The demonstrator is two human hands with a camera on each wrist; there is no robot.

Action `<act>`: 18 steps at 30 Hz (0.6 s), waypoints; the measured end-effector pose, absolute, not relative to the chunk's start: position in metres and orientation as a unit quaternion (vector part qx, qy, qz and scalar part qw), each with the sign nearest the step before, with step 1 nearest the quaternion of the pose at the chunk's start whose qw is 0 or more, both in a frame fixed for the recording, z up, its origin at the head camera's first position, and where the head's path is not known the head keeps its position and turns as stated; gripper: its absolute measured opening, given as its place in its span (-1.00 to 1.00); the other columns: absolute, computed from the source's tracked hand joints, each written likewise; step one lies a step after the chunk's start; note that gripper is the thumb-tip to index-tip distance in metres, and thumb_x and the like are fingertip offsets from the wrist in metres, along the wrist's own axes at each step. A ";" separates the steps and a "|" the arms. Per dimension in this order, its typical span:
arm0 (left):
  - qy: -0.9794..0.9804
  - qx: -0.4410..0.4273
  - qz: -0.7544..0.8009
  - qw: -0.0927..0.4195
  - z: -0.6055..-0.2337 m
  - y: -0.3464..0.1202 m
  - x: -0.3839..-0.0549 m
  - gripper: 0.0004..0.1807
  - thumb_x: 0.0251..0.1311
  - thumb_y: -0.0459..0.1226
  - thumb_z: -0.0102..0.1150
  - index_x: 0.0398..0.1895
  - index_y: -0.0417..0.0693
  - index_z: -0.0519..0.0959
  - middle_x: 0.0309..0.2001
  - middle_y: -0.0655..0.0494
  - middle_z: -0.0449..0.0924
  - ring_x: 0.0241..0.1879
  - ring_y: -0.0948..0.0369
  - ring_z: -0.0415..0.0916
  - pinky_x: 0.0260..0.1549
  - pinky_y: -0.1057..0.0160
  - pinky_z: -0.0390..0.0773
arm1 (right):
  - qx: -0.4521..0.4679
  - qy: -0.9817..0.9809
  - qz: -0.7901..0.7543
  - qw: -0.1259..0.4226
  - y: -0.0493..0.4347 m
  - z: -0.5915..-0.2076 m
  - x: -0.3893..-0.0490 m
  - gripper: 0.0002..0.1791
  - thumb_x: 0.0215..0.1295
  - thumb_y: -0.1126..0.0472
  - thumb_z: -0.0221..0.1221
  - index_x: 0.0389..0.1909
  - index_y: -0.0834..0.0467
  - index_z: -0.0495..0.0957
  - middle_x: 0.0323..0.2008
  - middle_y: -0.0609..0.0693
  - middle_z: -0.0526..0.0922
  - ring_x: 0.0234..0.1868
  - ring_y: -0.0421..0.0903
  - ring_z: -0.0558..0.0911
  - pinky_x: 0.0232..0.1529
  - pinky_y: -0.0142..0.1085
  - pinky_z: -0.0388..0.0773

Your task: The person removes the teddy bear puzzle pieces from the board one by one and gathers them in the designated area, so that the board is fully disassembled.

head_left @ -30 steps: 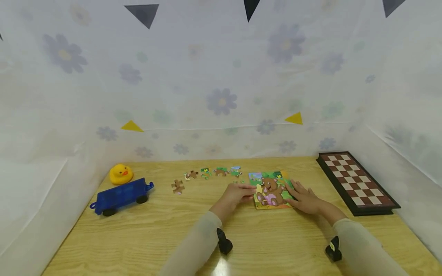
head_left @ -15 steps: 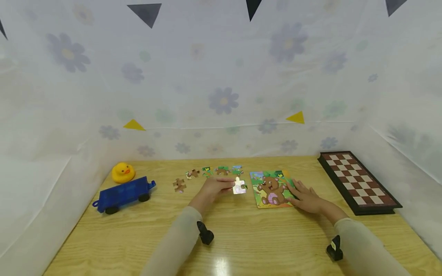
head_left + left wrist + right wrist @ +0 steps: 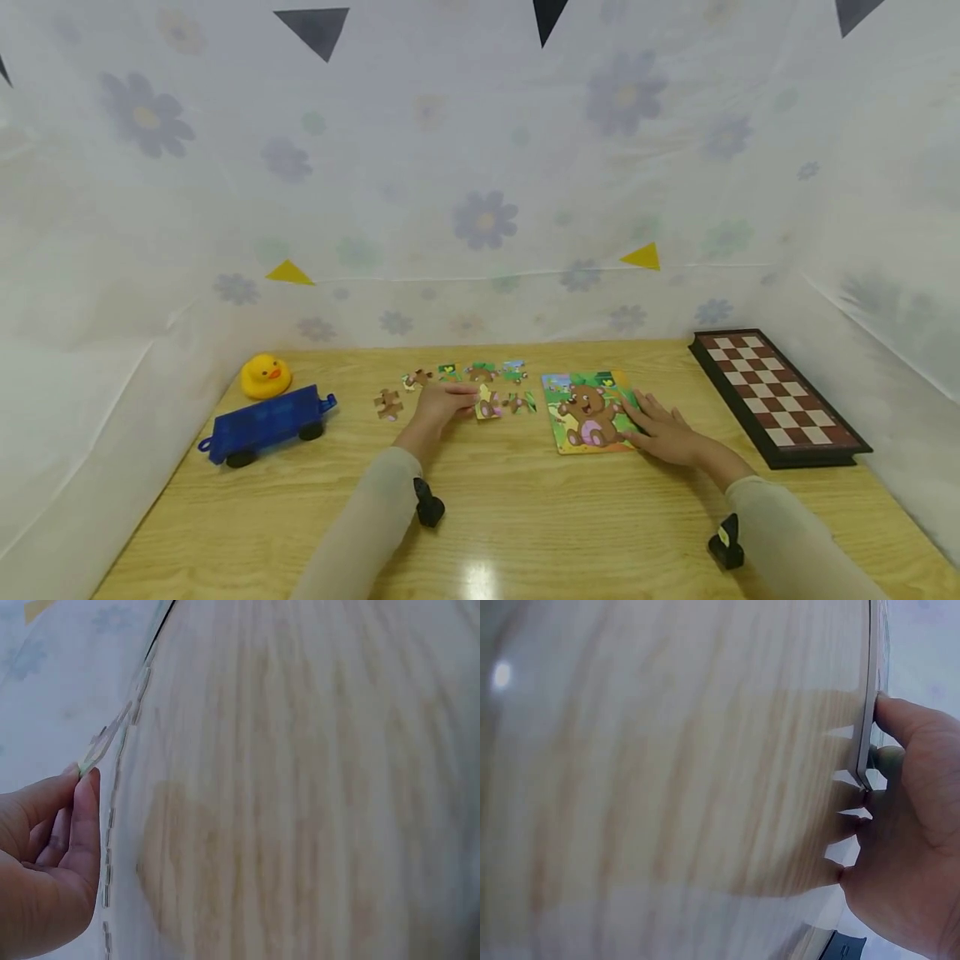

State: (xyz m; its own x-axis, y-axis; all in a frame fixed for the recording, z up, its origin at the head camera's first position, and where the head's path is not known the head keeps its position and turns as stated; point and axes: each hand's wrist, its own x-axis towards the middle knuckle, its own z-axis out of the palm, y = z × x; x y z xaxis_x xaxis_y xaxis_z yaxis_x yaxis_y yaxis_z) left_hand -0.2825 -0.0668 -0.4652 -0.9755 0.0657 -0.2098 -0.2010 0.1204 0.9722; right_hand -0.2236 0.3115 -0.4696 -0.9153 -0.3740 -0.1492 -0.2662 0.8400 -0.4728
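Between thumb and fingers, my left hand (image 3: 441,410) pinches a jigsaw puzzle piece (image 3: 487,406) with yellow and pink printing. The left wrist view shows that piece (image 3: 105,742) tilted above the table, its edge toward the camera. Just right of it lies another piece (image 3: 519,403). My right hand (image 3: 663,432) rests with spread fingers at the right edge of the square bear picture board (image 3: 588,414). In the right wrist view the thumb touches the board's edge (image 3: 865,712). Behind the left hand, several loose pieces form an arc, including a brown one (image 3: 388,404) and a bear-body one (image 3: 482,372).
At the left stand a blue toy wagon (image 3: 266,425) with black wheels and a yellow rubber duck (image 3: 266,377). A checkered game board (image 3: 776,392) in a black case lies on the right. Flowered white cloth (image 3: 483,221) hangs behind the wooden table (image 3: 555,525).
My left hand has moved left from the board's left edge, carrying the puzzle piece. The piece has turned from a shiny, glaring angle to show its print. My right hand has stayed put.
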 end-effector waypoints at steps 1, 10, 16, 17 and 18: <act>0.745 -0.047 0.659 0.094 -0.466 -0.067 -0.283 -0.82 0.09 -0.44 0.30 -0.21 -0.28 0.68 -0.17 -0.08 0.67 -0.35 0.23 0.64 -0.26 0.30 0.66 | -0.168 0.952 -0.227 0.117 0.311 -0.470 -0.224 -0.21 0.45 -0.08 -0.07 0.45 0.33 -0.08 0.42 0.43 -0.22 0.40 0.39 -0.25 0.20 0.43 -0.44; 0.788 -0.050 0.612 0.047 -0.470 -0.063 -0.284 -0.88 0.04 -0.45 0.34 -0.32 -0.30 0.67 -0.25 -0.09 0.68 -0.36 0.20 0.62 -0.33 0.32 0.66 | -0.169 0.951 -0.230 0.116 0.309 -0.471 -0.222 -0.22 0.45 -0.07 -0.07 0.45 0.33 -0.08 0.42 0.42 -0.23 0.40 0.39 -0.26 0.21 0.42 -0.45; 0.825 -0.032 0.564 0.025 -0.473 -0.068 -0.286 -0.85 0.04 -0.37 0.37 -0.29 -0.23 0.69 -0.22 -0.02 0.65 -0.20 0.09 0.54 -0.25 0.25 0.63 | -0.165 0.950 -0.236 0.119 0.310 -0.469 -0.221 -0.22 0.46 -0.06 -0.08 0.45 0.32 -0.10 0.42 0.41 -0.24 0.41 0.37 -0.28 0.21 0.40 -0.48; 0.823 -0.029 0.567 0.027 -0.474 -0.068 -0.287 -0.84 0.04 -0.37 0.36 -0.28 -0.23 0.69 -0.20 -0.02 0.63 -0.19 0.08 0.53 -0.25 0.23 0.63 | -0.165 0.950 -0.237 0.119 0.310 -0.469 -0.221 -0.22 0.46 -0.06 -0.08 0.45 0.32 -0.10 0.42 0.41 -0.24 0.41 0.37 -0.28 0.22 0.40 -0.48; 0.821 -0.025 0.570 0.028 -0.474 -0.069 -0.288 -0.83 0.04 -0.38 0.36 -0.27 -0.24 0.69 -0.19 -0.04 0.63 -0.18 0.07 0.53 -0.25 0.23 0.63 | -0.164 0.950 -0.238 0.119 0.310 -0.469 -0.221 -0.22 0.46 -0.07 -0.08 0.45 0.32 -0.10 0.42 0.41 -0.24 0.41 0.37 -0.28 0.22 0.40 -0.49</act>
